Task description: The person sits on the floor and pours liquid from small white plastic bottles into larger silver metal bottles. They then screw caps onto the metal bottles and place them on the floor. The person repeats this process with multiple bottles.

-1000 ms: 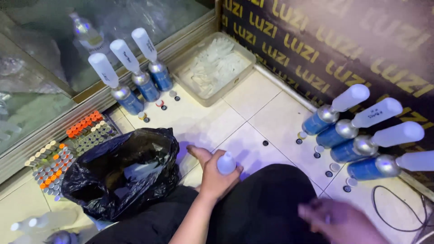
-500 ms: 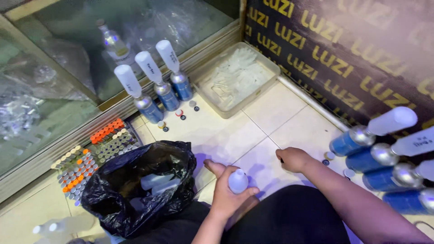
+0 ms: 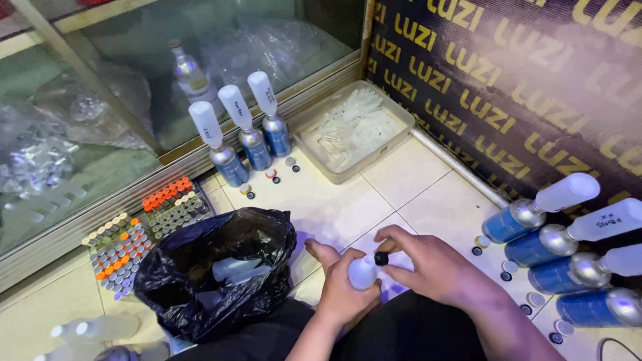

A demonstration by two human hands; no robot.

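My left hand [image 3: 338, 287] grips a small white bottle [image 3: 362, 273] upright just above my lap. My right hand [image 3: 428, 264] pinches a small black cap [image 3: 381, 258] at the bottle's top, fingers curled around it. A black plastic bag [image 3: 214, 274] lies open to the left of my hands, with white bottles inside. Three blue metal canisters with white bottles upended on them [image 3: 242, 134] stand against a glass cabinet at the back.
Several more blue canisters with white bottles [image 3: 562, 227] lean at the right by a dark patterned wall. A clear tray of small plastic parts [image 3: 358, 130] sits in the corner. Trays of small coloured vials [image 3: 140, 230] lie at left. Loose caps [image 3: 505, 267] dot the tiles.
My right hand has come from the floor by the right canisters to the top of the bottle, bringing a black cap. The view has shifted slightly.
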